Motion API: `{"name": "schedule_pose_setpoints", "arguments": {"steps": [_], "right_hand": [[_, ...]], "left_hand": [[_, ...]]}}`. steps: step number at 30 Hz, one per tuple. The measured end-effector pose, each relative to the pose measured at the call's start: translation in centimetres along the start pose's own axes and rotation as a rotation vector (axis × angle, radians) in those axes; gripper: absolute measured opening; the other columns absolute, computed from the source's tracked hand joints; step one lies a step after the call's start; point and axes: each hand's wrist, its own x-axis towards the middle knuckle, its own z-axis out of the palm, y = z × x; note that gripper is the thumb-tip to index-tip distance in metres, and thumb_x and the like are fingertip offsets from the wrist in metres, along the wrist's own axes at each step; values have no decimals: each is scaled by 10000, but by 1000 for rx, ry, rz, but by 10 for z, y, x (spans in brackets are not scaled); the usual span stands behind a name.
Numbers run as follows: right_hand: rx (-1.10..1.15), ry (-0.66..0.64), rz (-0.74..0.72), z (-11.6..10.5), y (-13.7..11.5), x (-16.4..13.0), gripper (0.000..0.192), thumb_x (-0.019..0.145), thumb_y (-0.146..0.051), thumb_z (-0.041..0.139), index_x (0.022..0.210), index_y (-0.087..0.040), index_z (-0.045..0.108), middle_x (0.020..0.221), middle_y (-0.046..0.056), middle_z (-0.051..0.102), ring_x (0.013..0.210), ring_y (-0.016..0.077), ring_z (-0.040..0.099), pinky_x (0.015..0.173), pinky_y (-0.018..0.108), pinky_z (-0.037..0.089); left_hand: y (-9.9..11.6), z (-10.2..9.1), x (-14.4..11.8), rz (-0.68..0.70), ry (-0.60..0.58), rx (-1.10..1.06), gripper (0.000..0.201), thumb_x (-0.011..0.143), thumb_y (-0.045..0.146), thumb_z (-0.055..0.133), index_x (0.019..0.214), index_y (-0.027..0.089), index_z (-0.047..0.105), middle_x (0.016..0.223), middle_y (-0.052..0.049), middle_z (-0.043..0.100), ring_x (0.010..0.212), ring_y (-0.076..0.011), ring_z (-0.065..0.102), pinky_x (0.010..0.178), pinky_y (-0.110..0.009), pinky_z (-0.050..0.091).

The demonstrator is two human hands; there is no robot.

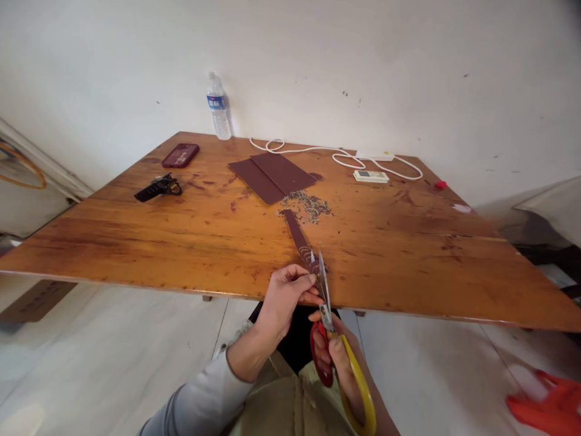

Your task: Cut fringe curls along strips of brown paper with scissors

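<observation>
At the table's front edge my left hand (288, 293) pinches the near end of a narrow dark-brown strip (296, 233), whose material I cannot tell. Curved cuts show in the strip's near part, and its far end lies on the wood. My right hand (342, 357) grips scissors (327, 306) with one red and one yellow handle. The blades are parted and point away from me, close to the strip and my left fingertips. Beyond the strip lies a heap of small curled trimmings (311, 206). It touches two overlapping dark-brown sheets (276, 175).
On the wooden table (204, 242) are a dark-red phone (180, 155), a black hair claw clip (157, 188), a water bottle (218, 109), a white remote control (371, 176), a white power strip (374, 156) with its cord, and a small red piece (440, 185).
</observation>
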Motion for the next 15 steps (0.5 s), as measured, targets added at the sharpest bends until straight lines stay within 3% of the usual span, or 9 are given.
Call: {"name": "schedule_pose_setpoints", "arguments": {"steps": [3, 5, 10, 15], "right_hand": [[50, -38, 28, 2, -1, -1, 677, 932, -858, 686, 1229, -250, 709, 695, -87, 449, 470, 89, 301, 412, 223, 301], [71, -59, 20, 2, -5, -1, 645, 935, -838, 699, 1222, -261, 721, 690, -86, 441, 482, 89, 283, 430, 217, 292], [-5, -47, 0, -1, -1, 3, 797, 827, -897, 760, 1286, -245, 752, 815, 44, 682, 551, 172, 525, 455, 279, 410], [7, 52, 28, 10, 11, 9, 847, 752, -977, 733, 1225, -274, 745, 865, 65, 662, 652, 237, 585, 486, 328, 453]], "left_hand": [[0, 0, 0, 2, -3, 4, 338, 614, 321, 950, 656, 170, 651, 569, 4, 680, 451, -130, 678, 535, -224, 581], [-1, -1, 0, 6, -7, 3, 328, 627, 317, 945, 655, 168, 654, 575, 1, 681, 454, -131, 678, 537, -227, 582], [-1, -1, 1, -3, 3, -6, 346, 630, 328, 956, 666, 174, 648, 575, 3, 672, 458, -142, 682, 516, -226, 563], [-2, -1, 1, 1, -3, 7, 362, 641, 344, 967, 680, 171, 653, 587, 0, 677, 466, -144, 685, 528, -232, 569]]}}
